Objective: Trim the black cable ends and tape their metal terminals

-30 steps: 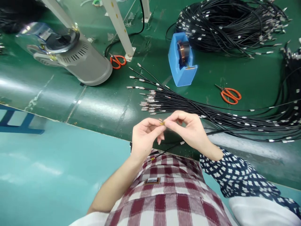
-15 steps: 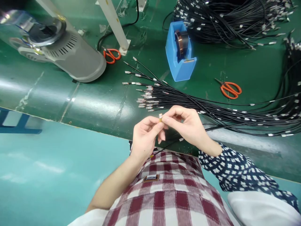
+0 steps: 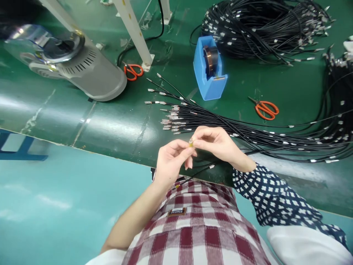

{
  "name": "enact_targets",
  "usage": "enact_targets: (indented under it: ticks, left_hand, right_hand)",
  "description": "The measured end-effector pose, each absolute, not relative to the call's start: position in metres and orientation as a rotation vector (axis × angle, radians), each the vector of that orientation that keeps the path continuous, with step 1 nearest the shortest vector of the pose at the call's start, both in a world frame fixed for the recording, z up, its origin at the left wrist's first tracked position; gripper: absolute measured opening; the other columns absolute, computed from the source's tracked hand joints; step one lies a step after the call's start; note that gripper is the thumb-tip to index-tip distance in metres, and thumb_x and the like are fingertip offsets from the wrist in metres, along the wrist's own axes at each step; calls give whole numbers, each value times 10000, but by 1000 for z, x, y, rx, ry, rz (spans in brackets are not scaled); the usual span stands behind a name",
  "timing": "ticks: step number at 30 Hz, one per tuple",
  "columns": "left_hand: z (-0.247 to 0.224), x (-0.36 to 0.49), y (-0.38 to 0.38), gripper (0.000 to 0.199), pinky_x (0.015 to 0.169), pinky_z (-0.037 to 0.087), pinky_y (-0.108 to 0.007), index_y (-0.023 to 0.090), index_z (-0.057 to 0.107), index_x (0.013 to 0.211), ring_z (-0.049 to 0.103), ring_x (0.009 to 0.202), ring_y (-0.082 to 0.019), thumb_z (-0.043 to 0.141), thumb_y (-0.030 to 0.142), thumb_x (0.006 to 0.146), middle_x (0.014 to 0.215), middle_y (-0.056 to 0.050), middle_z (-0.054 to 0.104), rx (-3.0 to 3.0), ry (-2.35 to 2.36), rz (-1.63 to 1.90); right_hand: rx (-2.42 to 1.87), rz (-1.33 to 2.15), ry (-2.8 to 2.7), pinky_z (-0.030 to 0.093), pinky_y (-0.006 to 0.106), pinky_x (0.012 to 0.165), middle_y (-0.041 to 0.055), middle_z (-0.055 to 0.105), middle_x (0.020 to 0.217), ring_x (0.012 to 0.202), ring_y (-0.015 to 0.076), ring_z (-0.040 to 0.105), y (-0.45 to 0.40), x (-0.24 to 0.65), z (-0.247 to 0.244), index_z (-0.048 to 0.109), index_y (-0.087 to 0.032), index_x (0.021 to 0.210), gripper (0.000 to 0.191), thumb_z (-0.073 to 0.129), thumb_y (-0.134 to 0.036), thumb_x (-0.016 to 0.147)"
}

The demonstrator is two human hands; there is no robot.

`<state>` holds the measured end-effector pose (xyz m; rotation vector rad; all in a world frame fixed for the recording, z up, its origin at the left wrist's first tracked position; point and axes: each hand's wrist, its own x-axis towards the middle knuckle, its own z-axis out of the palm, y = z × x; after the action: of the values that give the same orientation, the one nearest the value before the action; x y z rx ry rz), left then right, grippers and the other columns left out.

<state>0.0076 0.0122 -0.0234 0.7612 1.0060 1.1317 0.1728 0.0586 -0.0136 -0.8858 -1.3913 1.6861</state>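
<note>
Between my hands is a small yellow piece with a pale, shiny end (image 3: 191, 143), too small to name exactly. My left hand (image 3: 173, 157) pinches it from the left, thumb against forefinger. From the other side, the thumb and fingertips of my right hand (image 3: 216, 145) close on its pale end. Below them a black cable (image 3: 199, 171) with a white label runs over the table edge toward my apron. Just behind my hands lies a bundle of black cables (image 3: 217, 119), its labelled ends fanned out to the left.
A blue tape dispenser (image 3: 212, 88) stands behind the bundle. Orange-handled scissors (image 3: 267, 109) lie to its right, and another pair of scissors (image 3: 134, 72) by a white post (image 3: 135, 33). A grey machine (image 3: 96, 77) is at left; a cable coil (image 3: 256, 33) sits at back right.
The pale end of the small piece stood up above my fingertips; now it is tilted and more covered by my right fingers. The whole view has shifted slightly.
</note>
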Motion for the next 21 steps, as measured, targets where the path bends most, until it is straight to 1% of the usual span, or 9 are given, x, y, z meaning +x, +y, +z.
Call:
enact_targets:
  ticks: [2,4,7,9,11,13,14,18,21]
  left_hand:
    - [-24,6,13,220,386,430,-179,141,676,742,565,396,-74,816,307,780,663,-19,714,772,1003,1119]
    - [-23,5,13,227,385,430,-187,142,672,737,562,395,-78,823,309,769,658,-19,710,768,1002,1125]
    - [-21,6,13,220,386,418,-197,152,666,751,553,403,-80,829,299,756,684,-17,705,756,1010,1176]
    - [-21,6,15,199,423,423,-190,157,670,744,568,481,-73,836,265,743,762,-16,692,780,1024,1257]
    - [-22,7,17,176,526,466,-179,160,682,720,590,623,-77,848,220,721,809,-7,645,821,1060,1352]
    - [-22,7,18,168,638,496,-181,164,689,702,585,716,-87,854,197,712,789,7,594,838,1103,1397]
    - [-22,7,18,166,665,500,-188,168,690,700,580,722,-91,853,198,715,765,12,580,832,1114,1396]
    - [-22,5,16,157,631,494,-216,181,706,739,581,684,-114,843,259,742,761,-9,636,798,1042,1324]
    - [-25,0,18,154,621,480,-225,188,758,847,581,682,-119,813,312,776,837,-43,699,749,1006,1314]
  right_hand:
    - [-909,1638,-1412,523,281,743,18,671,851,755,125,633,59,173,-16,747,-184,814,160,765,-342,821]
    - [-958,1596,-1418,528,287,762,26,688,886,780,132,641,59,172,-18,769,-194,895,156,755,-333,827]
    - [-1070,1520,-1406,529,291,770,23,702,881,774,132,641,57,172,-18,745,-193,1068,268,735,-334,840]
    - [-1110,1477,-1395,531,291,786,32,713,892,800,139,652,55,172,-17,726,-180,1038,252,720,-346,849]
    - [-1104,1494,-1426,534,280,764,47,719,920,807,142,658,52,170,-14,704,-172,957,206,698,-355,862]
    - [-1087,1580,-1495,519,254,658,40,711,890,716,125,630,46,167,-11,684,-172,954,200,701,-345,855]
    - [-1085,1617,-1514,503,243,611,30,702,856,670,115,607,44,166,-11,679,-173,951,204,718,-339,839]
    - [-1068,1693,-1406,490,241,584,12,689,719,639,123,612,38,161,-10,681,-172,842,228,768,-378,795]
    - [-1039,1752,-1344,438,234,525,22,704,683,575,109,569,42,164,-10,721,-167,877,253,729,-416,835]
